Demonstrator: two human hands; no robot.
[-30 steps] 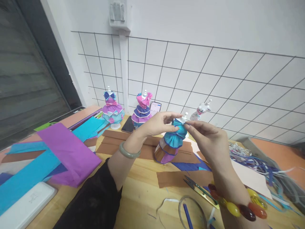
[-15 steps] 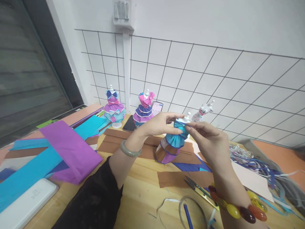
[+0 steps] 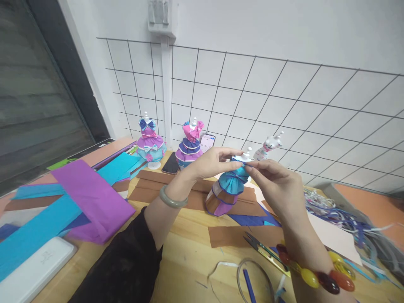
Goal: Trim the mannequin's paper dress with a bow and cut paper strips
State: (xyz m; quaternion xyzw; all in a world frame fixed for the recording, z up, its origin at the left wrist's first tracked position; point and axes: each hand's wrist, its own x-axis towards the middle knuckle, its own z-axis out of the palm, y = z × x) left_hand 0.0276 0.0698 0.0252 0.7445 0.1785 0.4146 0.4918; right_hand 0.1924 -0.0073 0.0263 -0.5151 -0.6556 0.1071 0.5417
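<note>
A small white dress form stands on the table in a paper dress (image 3: 233, 183), with a pleated turquoise upper part and a skirt of brown and purple panels edged in blue. At the top of this dress, my left hand (image 3: 216, 162) pinches the left side of the bodice between thumb and fingers. My right hand (image 3: 276, 181) has thumb and forefinger pressed together on the bodice's right upper edge, by a dark blue strip. The form's white neck knob (image 3: 249, 150) shows between both hands. Fingers cover part of the bodice.
Two dressed forms (image 3: 150, 143) (image 3: 190, 145) and a bare-topped white form (image 3: 268, 147) stand by the wall grid. Thread snips (image 3: 265, 252) lie in front, near a wire ring (image 3: 255, 277). Coloured paper strips (image 3: 94, 198) and a white power bank (image 3: 41, 269) lie left, ribbon scraps (image 3: 337, 214) right.
My left thumb has moved up a little along the bodice, uncovering more of the turquoise pleats. The right hand keeps its pinch almost in place.
</note>
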